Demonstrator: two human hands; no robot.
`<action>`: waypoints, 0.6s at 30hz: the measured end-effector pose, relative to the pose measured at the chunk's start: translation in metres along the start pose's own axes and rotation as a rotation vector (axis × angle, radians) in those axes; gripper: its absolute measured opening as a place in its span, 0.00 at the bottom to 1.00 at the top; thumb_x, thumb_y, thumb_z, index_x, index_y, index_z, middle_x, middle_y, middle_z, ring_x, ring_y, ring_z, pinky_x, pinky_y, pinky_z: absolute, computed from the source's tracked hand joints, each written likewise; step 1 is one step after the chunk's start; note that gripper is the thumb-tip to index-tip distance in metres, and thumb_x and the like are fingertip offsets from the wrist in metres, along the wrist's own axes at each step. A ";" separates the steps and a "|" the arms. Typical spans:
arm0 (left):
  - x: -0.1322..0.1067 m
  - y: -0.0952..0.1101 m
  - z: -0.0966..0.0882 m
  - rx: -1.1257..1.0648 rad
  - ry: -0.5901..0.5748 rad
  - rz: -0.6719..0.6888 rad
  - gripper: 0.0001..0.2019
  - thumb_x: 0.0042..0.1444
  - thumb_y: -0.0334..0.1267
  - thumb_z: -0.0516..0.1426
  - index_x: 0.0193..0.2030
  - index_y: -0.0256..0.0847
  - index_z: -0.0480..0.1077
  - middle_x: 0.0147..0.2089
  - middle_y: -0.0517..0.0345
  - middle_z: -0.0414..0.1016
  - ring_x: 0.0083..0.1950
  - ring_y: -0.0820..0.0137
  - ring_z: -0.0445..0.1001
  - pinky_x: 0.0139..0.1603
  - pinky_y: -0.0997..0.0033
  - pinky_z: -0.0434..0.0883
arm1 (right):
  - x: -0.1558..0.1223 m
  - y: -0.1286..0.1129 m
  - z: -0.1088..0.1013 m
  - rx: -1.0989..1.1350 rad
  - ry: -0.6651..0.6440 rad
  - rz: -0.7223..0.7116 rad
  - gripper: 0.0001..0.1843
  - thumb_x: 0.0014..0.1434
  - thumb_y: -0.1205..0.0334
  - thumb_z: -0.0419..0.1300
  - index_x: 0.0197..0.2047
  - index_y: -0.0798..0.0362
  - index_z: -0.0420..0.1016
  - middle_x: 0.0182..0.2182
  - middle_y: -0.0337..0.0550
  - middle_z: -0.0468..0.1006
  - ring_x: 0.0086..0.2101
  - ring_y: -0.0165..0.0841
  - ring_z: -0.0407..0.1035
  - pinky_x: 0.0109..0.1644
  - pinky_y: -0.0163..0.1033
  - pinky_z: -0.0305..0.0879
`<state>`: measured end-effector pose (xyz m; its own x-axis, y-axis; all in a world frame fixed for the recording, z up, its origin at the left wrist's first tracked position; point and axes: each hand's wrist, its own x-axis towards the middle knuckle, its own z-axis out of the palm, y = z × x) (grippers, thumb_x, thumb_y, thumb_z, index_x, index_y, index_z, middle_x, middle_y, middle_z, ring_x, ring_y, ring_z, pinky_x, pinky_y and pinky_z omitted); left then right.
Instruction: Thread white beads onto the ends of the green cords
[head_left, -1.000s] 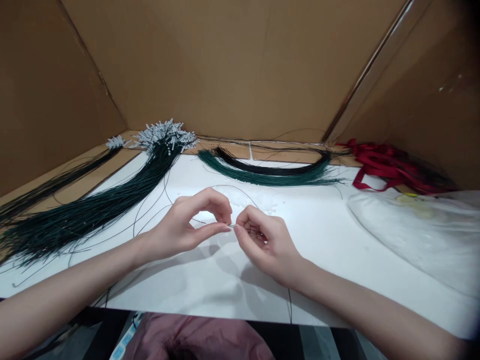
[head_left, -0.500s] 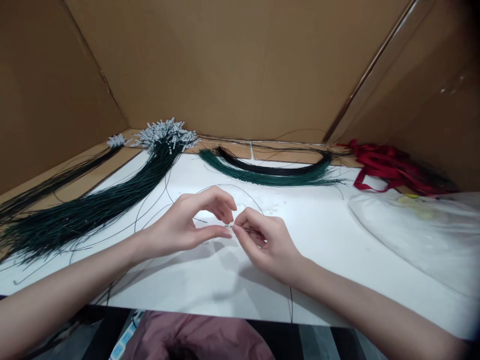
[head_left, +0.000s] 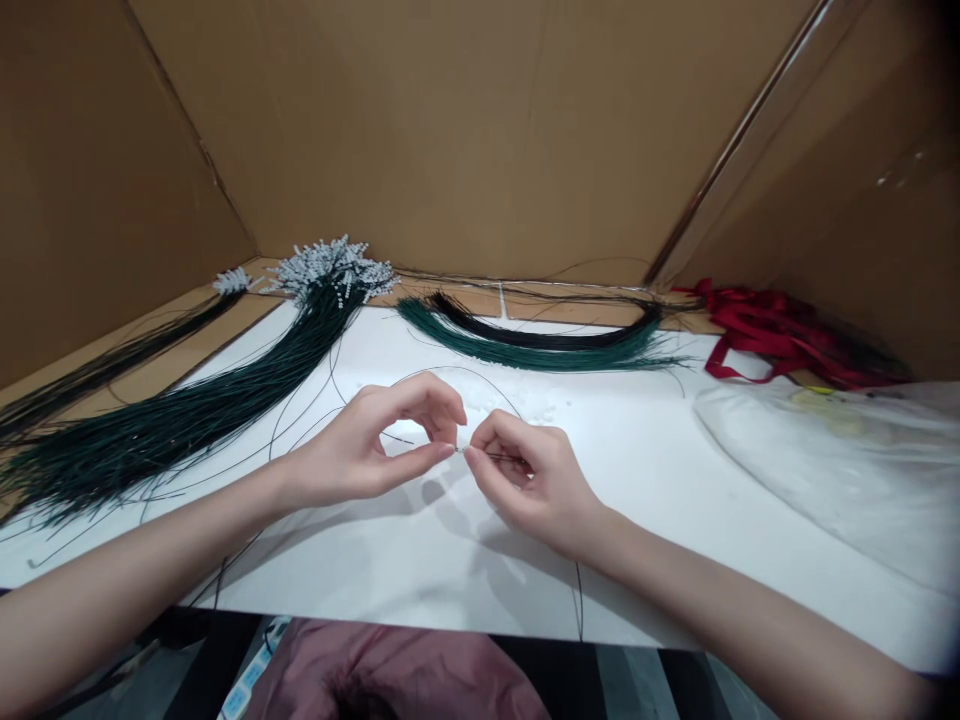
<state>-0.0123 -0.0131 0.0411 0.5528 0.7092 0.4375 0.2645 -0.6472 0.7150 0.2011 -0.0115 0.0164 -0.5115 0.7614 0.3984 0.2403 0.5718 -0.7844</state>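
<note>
Over the white board (head_left: pixel 675 500), my left hand (head_left: pixel 371 440) is closed in a pinch, thumb against fingertips, at the tip of a thin dark wire. A tiny whitish bead-like bit (head_left: pixel 460 450) shows between the two hands, too small to make out well. My right hand (head_left: pixel 536 485) pinches the thin dark wire (head_left: pixel 498 457) just beside it, its other fingers curled in. Small white beads (head_left: pixel 551 408) lie loose on the board behind my hands, partly hidden by them.
Dark green wire stems (head_left: pixel 202 420) with white beaded tips (head_left: pixel 330 265) lie at left, beside a smaller bundle (head_left: pixel 127 350). Loose green and black wires (head_left: pixel 540 352) curve along the back. Red ribbon (head_left: pixel 780 325) and a clear plastic bag (head_left: pixel 840 470) lie at right. Cardboard walls (head_left: pixel 450 130) surround the board.
My left thumb and fingertips have come together around the wire tip, having been slightly apart. My right hand keeps its pinch and has hardly moved.
</note>
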 end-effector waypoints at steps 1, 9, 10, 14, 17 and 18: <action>0.000 0.000 0.001 -0.003 0.002 0.002 0.08 0.60 0.28 0.60 0.46 0.37 0.68 0.40 0.54 0.73 0.40 0.71 0.76 0.45 0.71 0.76 | 0.000 0.000 0.000 -0.002 -0.003 0.005 0.05 0.60 0.66 0.57 0.32 0.52 0.64 0.20 0.30 0.59 0.20 0.23 0.50 0.24 0.31 0.48; 0.002 0.000 0.003 0.046 -0.015 0.011 0.07 0.59 0.27 0.59 0.43 0.37 0.68 0.39 0.55 0.73 0.39 0.71 0.75 0.43 0.70 0.75 | 0.002 0.004 -0.001 -0.100 0.008 -0.014 0.07 0.52 0.71 0.55 0.36 0.53 0.68 0.19 0.28 0.60 0.20 0.24 0.51 0.27 0.31 0.52; 0.002 0.000 0.003 0.047 -0.016 0.006 0.07 0.59 0.27 0.59 0.43 0.37 0.68 0.39 0.55 0.73 0.39 0.71 0.75 0.43 0.70 0.75 | 0.002 0.005 -0.001 -0.105 0.012 -0.020 0.08 0.51 0.72 0.54 0.35 0.53 0.69 0.19 0.29 0.60 0.20 0.24 0.52 0.27 0.31 0.52; 0.002 -0.002 0.000 0.012 -0.022 -0.007 0.08 0.59 0.28 0.59 0.44 0.37 0.67 0.39 0.55 0.74 0.39 0.71 0.75 0.44 0.70 0.74 | 0.004 0.007 -0.002 -0.120 0.010 -0.046 0.07 0.49 0.73 0.52 0.29 0.53 0.68 0.20 0.32 0.63 0.21 0.25 0.53 0.27 0.32 0.52; 0.004 -0.009 -0.006 0.005 -0.062 -0.057 0.09 0.62 0.33 0.59 0.48 0.38 0.67 0.38 0.55 0.75 0.38 0.71 0.76 0.43 0.71 0.73 | 0.005 0.008 -0.001 -0.125 0.005 -0.052 0.06 0.51 0.72 0.54 0.27 0.53 0.66 0.21 0.33 0.65 0.21 0.25 0.54 0.27 0.32 0.52; 0.004 -0.014 -0.009 0.036 -0.065 -0.085 0.09 0.63 0.36 0.58 0.50 0.38 0.67 0.38 0.55 0.76 0.38 0.71 0.75 0.42 0.72 0.73 | 0.005 0.008 -0.001 -0.127 0.006 -0.057 0.06 0.53 0.72 0.54 0.27 0.53 0.66 0.22 0.34 0.65 0.22 0.25 0.54 0.27 0.32 0.52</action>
<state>-0.0203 0.0014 0.0379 0.5771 0.7432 0.3386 0.3403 -0.5957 0.7275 0.2013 -0.0025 0.0126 -0.5224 0.7280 0.4441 0.3135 0.6483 -0.6939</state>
